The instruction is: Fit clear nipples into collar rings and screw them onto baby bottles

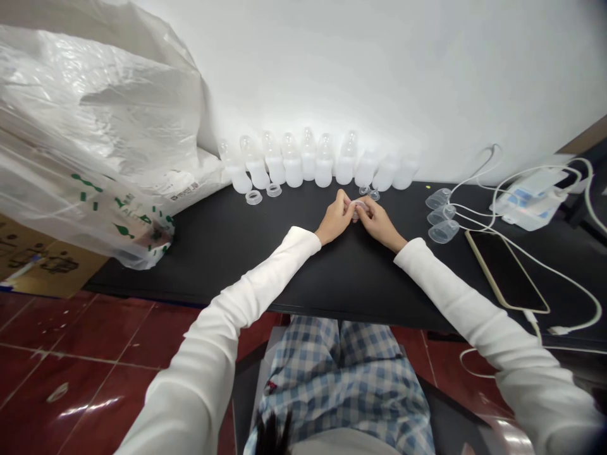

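Observation:
My left hand (pixel 336 217) and my right hand (pixel 375 221) meet above the black table, both closed on a clear bottle collar ring (pixel 359 205). Fingers cover part of the ring, and whether a teat sits in it is hard to make out. Just beyond them lie two small clear teats (pixel 374 195). Behind stands a row of several white baby bottles (pixel 324 170), most under clear domed caps; the ones at the right end (pixel 386 174) have no cap. Two loose collar rings (pixel 253 197) rest in front of the row's left part.
Three clear caps (pixel 443 231) lie to the right, beside white cables (pixel 493 222), a phone (pixel 509 268) and a white power strip (pixel 531 199). Large plastic bags (pixel 109 107) fill the left side, above a cardboard box (pixel 52 265). A white wall backs the table (pixel 227 246).

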Available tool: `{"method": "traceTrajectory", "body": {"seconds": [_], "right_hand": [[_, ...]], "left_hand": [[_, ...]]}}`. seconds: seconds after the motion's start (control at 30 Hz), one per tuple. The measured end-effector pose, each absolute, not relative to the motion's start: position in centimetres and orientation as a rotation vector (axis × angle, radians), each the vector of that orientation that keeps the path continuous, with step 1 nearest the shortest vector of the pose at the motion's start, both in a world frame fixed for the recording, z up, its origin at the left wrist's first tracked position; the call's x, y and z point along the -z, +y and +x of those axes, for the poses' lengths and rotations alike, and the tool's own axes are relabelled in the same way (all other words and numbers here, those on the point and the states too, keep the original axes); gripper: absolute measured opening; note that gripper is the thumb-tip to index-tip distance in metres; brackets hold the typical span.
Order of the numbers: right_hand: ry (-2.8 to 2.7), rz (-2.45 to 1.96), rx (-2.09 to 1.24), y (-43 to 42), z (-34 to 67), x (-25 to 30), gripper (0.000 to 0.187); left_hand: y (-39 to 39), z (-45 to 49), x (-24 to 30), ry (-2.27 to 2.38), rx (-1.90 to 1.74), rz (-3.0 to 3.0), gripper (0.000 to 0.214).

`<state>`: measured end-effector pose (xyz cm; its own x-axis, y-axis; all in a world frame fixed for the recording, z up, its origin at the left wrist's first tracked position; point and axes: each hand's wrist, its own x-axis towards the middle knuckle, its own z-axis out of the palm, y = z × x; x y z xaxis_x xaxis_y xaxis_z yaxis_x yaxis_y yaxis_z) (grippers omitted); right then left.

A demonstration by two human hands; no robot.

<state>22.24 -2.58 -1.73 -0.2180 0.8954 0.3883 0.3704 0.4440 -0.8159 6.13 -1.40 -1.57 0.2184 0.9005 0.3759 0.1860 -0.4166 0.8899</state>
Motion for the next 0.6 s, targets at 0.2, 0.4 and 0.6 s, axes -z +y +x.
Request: {"method": "traceTrajectory", "body": {"seconds": [0.2, 0.4, 0.6], "right_hand": [[-1.794, -1.140, -0.766, -3.11, 22.28, 1.15, 0.053], [-1.769, -1.113, -0.733, -3.07, 22.17, 1.08, 0.053], [-1.792, -1.121, -0.612, -3.00, 22.20, 1.24, 0.044]], "left_hand": [[-1.33, 5.91, 1.37, 0.966, -1.175, 1.648, 0.024], [-1.52, 6.11, 1.32, 0.915, -1.194, 1.571, 0.028], [-1.93, 5.84, 1.08, 0.900, -1.215, 1.763, 0.026]]}}
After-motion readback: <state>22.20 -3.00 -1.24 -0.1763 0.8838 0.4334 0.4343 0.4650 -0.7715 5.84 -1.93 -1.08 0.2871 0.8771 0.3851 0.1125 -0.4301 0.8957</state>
